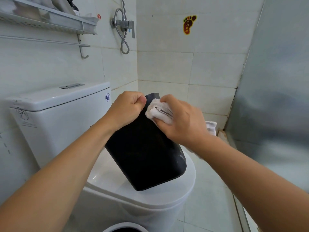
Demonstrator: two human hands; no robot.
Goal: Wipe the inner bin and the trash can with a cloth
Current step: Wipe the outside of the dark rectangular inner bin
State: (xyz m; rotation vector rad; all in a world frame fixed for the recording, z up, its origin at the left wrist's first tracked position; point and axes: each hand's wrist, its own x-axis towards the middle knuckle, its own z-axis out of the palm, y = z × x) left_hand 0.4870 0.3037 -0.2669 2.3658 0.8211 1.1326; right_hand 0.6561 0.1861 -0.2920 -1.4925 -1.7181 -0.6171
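Note:
A black inner bin leans tilted on the closed toilet lid, its open end pointing away from me. My left hand is closed around the bin's upper rim. My right hand presses a folded white cloth against the bin's upper side near the rim. A loose end of the cloth hangs out behind that hand. At the bottom edge of the view, the white rim of the round trash can shows, standing in front of the toilet.
The white toilet tank stands behind on the left. A metal shelf and a shower valve with hose hang on the tiled wall. A frosted glass partition closes the right side. Tiled floor lies beside the toilet.

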